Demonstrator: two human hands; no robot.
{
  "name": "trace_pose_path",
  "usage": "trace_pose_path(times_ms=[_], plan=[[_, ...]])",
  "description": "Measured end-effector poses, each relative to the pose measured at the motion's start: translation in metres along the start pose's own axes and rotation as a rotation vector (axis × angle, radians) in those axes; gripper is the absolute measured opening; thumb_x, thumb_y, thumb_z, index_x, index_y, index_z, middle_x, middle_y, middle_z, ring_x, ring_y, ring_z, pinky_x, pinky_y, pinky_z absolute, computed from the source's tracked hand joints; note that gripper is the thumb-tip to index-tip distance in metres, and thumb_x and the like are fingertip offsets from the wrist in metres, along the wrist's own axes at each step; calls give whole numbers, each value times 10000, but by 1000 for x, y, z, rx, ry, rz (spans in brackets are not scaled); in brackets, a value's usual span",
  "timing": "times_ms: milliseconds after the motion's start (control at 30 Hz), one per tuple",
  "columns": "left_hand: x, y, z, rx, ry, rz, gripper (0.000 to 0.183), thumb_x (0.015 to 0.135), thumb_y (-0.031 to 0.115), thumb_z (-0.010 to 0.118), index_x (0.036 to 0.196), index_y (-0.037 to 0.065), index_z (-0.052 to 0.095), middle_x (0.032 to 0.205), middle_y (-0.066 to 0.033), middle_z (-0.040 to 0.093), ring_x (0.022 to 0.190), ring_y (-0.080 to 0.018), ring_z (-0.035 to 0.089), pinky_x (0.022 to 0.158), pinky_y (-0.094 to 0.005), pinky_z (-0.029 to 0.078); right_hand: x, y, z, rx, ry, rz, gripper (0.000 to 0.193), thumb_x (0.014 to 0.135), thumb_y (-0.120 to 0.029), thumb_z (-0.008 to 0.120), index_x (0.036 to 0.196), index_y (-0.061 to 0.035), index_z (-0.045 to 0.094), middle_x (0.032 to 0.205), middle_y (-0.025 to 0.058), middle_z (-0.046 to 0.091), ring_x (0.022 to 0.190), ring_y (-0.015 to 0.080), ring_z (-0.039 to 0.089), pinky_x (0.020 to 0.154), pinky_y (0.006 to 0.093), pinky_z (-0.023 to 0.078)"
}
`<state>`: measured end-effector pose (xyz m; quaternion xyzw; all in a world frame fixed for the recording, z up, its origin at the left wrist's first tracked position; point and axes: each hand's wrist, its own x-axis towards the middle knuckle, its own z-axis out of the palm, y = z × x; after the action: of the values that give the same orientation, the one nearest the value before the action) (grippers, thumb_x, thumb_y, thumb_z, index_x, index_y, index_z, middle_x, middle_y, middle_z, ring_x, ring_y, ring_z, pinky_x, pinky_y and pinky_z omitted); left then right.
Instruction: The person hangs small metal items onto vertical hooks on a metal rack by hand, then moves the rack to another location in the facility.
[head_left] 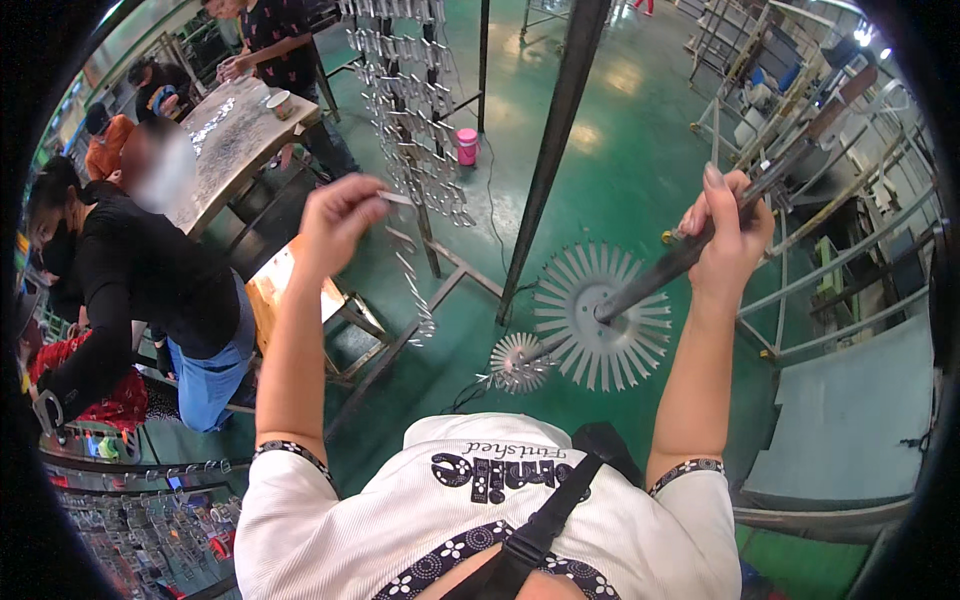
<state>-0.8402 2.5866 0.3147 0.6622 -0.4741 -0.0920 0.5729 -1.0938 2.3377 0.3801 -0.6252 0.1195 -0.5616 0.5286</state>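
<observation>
My left hand [343, 222] is raised left of centre, thumb and fingers pinched on a small flat silver metal piece [396, 198]. Just beyond it hang long strands of small shiny metal pieces [400, 110]. A shorter row of similar pieces [412, 285] dangles below my fingers; whether it joins the held piece I cannot tell. On the right, my right hand [732, 235] is closed round a dark metal pole [660, 275], thumb pointing up. The pole's lower end meets a round silver disc with slotted, toothed edges [575, 320]. A smaller toothed disc [518, 362] sits beside it, lower left.
A dark slanting post [550, 160] stands between my hands, and a metal floor bar [380, 370] runs below the strands. Farther off is a pink bucket [467, 146]. Co-workers sit and stand around a worktable [250, 125] at left. Metal railings [840, 280] line the right side.
</observation>
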Motion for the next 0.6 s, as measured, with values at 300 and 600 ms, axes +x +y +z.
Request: trace_pose_path(times_ms=[300, 600], plan=[[-59, -36, 104, 34, -302, -28, 131, 743, -17, 605, 870, 3, 584, 749, -67, 579, 645, -129, 529, 577, -232, 410, 10, -1, -1, 28, -46, -8, 270, 758, -165, 630, 568, -53, 475, 441, 14, 425, 396, 94, 420, 423, 220, 331], [-68, -40, 163, -54, -536, 168, 162, 722, 31, 625, 872, -3, 573, 809, -117, 588, 776, -289, 552, 676, -352, 441, 11, -1, -5, 25, -64, 16, 251, 747, -154, 638, 574, -46, 491, 445, 19, 441, 391, 93, 422, 414, 217, 327]])
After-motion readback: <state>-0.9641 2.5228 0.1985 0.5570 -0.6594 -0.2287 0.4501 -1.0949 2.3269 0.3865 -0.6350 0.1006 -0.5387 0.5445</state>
